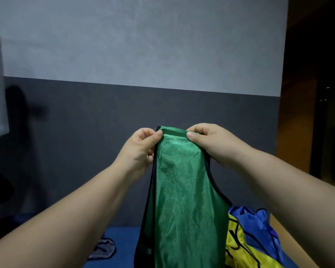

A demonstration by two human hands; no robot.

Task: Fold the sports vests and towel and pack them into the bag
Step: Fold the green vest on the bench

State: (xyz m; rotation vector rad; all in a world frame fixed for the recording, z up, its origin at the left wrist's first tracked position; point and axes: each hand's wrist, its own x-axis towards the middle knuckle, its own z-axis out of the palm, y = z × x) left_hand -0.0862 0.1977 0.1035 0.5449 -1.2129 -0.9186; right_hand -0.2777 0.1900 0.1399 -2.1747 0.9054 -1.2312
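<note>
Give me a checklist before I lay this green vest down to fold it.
1. Left hand grip on the top edge of the green vest: ok, pinched.
2. Right hand grip on the same edge: ok, pinched.
3. Vest hangs untwisted: ok, it drapes straight down.
4. Blue surface free for folding: not ok, the yellow vest and grey cloth lie there.
5. Bag ready: cannot tell, none identifiable in view.

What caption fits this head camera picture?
Left hand and right hand pinch the top of a hanging green vest.
</note>
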